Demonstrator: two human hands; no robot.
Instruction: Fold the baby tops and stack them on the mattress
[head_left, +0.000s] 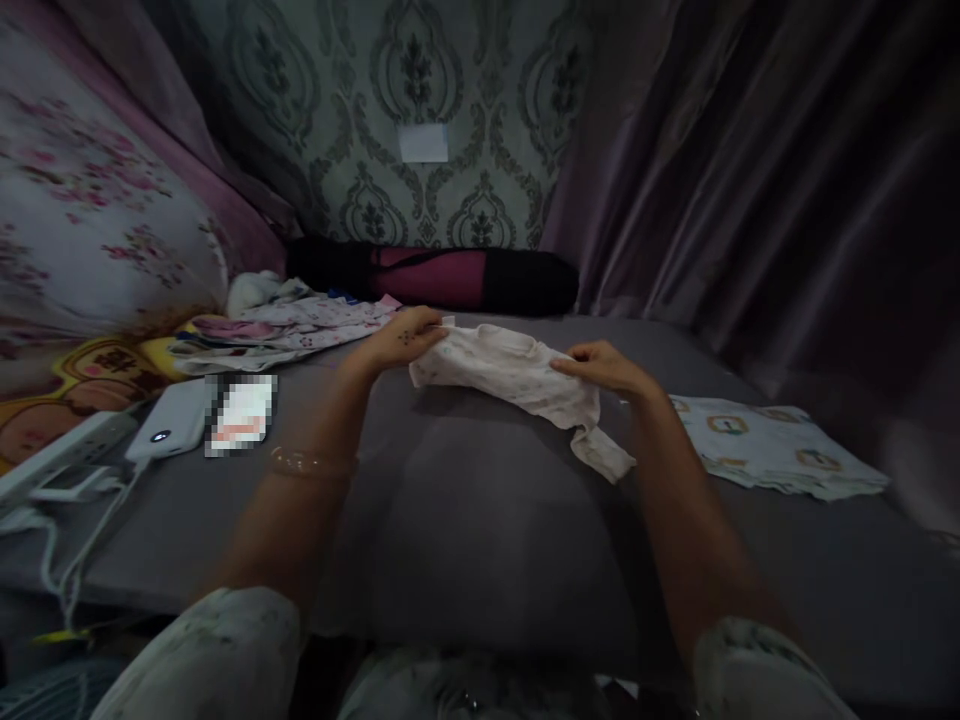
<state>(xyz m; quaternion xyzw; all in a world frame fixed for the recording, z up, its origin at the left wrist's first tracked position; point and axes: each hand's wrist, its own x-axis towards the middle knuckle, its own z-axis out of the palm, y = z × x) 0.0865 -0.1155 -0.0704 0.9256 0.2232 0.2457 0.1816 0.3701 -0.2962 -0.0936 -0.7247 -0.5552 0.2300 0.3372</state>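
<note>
A small white long-sleeved baby shirt (502, 372) with a faint print is stretched between my two hands over the grey sheet. My left hand (409, 338) pinches its left shoulder area, fingers closed on the cloth. On the other side my right hand (604, 365) grips the shirt near the right shoulder between thumb and fingers. One sleeve (604, 455) dangles below my right hand and reaches toward the sheet. The neckline faces away from me. Part of the left side is hidden behind my left hand.
Folded printed cloth (780, 445) lies at right. A clothes pile (300, 325) sits back left. Nearer are a white power bank (172, 420), a blurred-out item (241, 415) and a power strip (67, 455) with cables. A black-and-magenta roll (431, 277) lies along the wall.
</note>
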